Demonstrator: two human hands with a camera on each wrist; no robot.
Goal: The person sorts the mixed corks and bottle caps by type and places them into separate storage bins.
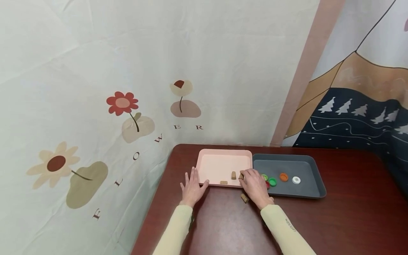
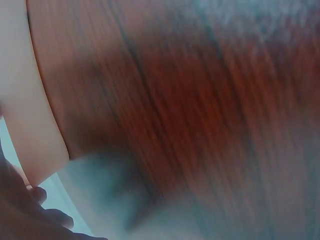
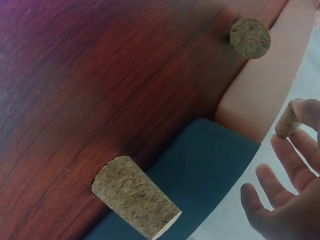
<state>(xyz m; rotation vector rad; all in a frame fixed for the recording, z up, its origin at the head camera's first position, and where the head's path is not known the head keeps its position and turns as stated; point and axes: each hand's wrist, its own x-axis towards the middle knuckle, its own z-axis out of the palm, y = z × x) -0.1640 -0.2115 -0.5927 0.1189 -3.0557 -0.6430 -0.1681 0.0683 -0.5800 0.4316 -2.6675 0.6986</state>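
Note:
My right hand (image 1: 255, 186) pinches a cork (image 3: 287, 121) between thumb and fingers at the right side of the pink tray (image 1: 220, 161). Just left of it, another cork (image 1: 233, 175) stands in that tray, and a third cork (image 1: 224, 182) lies along its front edge. On the table below the right hand rests a loose cork (image 1: 244, 198). My left hand (image 1: 192, 191) touches the pink tray's front left corner, fingers spread and fairly straight. The left wrist view is blurred and shows only its fingertips (image 2: 60, 218) by the tray.
A dark grey tray (image 1: 307, 159) adjoins the pink one on the right. It contains an orange cap (image 1: 283, 177), a white cap (image 1: 296, 180), a green cap (image 1: 272, 182) and others partly hidden by the right hand. A printed cloth (image 1: 229, 88) hangs behind the brown table (image 1: 220, 226).

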